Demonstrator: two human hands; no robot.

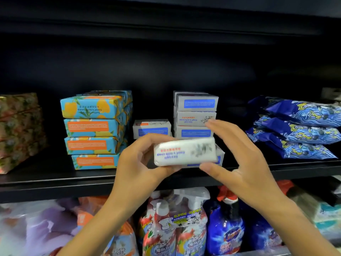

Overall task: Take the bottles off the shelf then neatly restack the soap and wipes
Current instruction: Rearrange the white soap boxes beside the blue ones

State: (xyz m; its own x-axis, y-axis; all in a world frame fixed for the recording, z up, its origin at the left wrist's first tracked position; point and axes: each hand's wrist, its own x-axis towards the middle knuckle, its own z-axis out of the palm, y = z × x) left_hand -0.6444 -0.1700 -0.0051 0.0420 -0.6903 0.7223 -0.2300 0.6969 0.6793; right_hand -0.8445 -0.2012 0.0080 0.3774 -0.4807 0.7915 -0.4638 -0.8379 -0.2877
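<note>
**A:** Walk me along the shelf [55,180], left first.

**B:** The orange-and-blue sulfur soap stack [96,130] is four high and a bit staggered. Next is one lone sea-salt soap box [151,128], low, so I'd say there's room on top. My left grip [136,163] is clamped on a sea-salt soap bar [184,152], thumb under and fingers over, out in front of the taller sea-salt stack [195,113].

**A:** And the right?

**B:** My right grip [239,159] is spread apart at the bar's right end, thumb by its lower corner, probably to square it. The wipes packs [299,130] are piled far right.
</note>
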